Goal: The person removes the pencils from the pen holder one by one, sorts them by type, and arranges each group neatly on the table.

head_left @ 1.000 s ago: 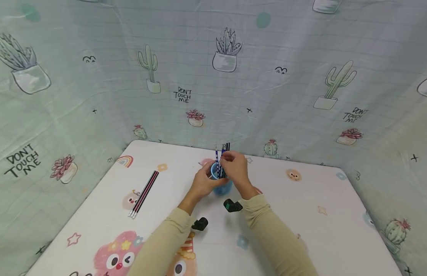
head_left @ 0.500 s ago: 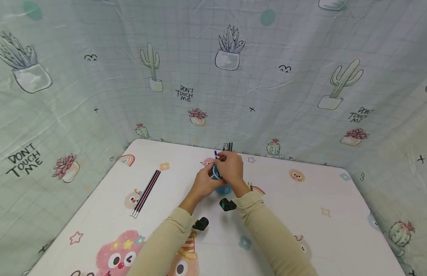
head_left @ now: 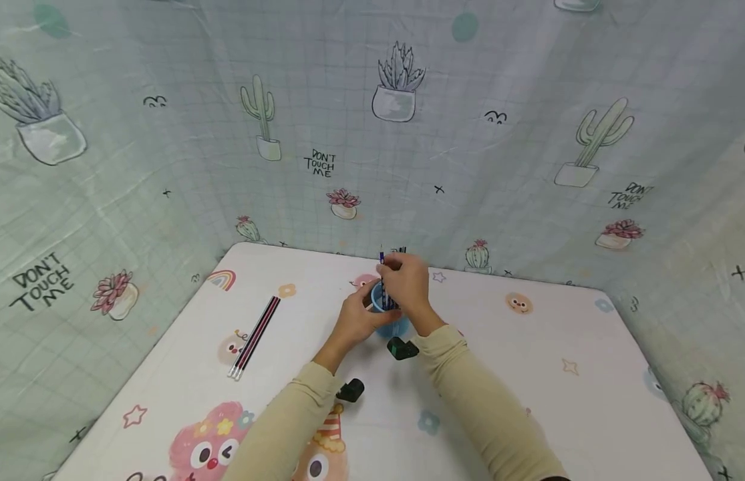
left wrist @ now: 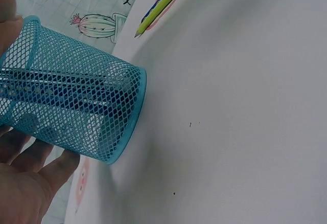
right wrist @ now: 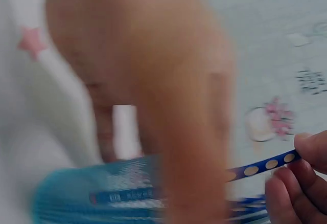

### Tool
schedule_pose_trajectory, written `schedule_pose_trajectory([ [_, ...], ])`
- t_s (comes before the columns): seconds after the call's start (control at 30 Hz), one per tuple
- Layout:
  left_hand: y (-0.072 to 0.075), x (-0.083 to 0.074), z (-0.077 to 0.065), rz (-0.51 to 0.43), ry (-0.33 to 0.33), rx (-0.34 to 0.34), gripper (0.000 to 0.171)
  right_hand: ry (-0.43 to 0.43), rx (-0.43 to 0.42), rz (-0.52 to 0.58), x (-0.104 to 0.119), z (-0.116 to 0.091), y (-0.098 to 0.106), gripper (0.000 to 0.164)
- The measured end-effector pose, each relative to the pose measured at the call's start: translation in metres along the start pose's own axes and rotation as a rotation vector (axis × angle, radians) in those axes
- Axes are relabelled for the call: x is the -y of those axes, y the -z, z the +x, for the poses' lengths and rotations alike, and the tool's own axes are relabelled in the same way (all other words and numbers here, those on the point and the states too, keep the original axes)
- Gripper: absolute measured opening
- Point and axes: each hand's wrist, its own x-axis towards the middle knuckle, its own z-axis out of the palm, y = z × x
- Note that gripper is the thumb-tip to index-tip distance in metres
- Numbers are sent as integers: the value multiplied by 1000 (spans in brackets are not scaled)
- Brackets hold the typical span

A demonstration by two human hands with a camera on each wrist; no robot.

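Note:
A blue mesh pencil cup (left wrist: 76, 91) stands upright on the table, with several pencils inside. My left hand (head_left: 355, 317) grips the cup round its upper part, thumb and fingers on opposite sides. Between the thumb and fingers of my right hand (head_left: 408, 284) is a blue pencil with pale oval spots (right wrist: 271, 164), pinched near its upper end. Its lower part reaches down inside the cup's rim. Dark pencil ends (head_left: 403, 250) stick up behind the right hand. Part of the cup is hidden by both hands.
Dark and red striped pencils (head_left: 254, 339) lie side by side on the white patterned table (head_left: 498, 361), left of the cup. A yellow-green pencil (left wrist: 163, 6) lies close by the cup in the left wrist view. Behind the table hangs a cactus-print cloth (head_left: 372, 160).
Over the last half second my right hand has risen slightly and the pinched pencil's tip stands higher, uncovering the cup's opening. The left hand keeps its grip on the cup.

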Motion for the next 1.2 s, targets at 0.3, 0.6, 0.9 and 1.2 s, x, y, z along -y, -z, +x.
schedule_pose_trajectory([
  [0.3, -1, -2, 1, 35, 65, -12, 91, -14, -25, 171, 27, 21, 61, 22],
  [0.6, -2, 3, 2, 41, 52, -16, 83, -57, -37, 234, 24, 32, 110, 21],
  [0.9, -3, 4, 4, 37, 50, -15, 85, -176, 35, 182, -6, 35, 128, 21],
  [1.2, -3, 4, 3, 29, 50, -4, 85, -321, 129, 176, -42, 32, 127, 21],
])
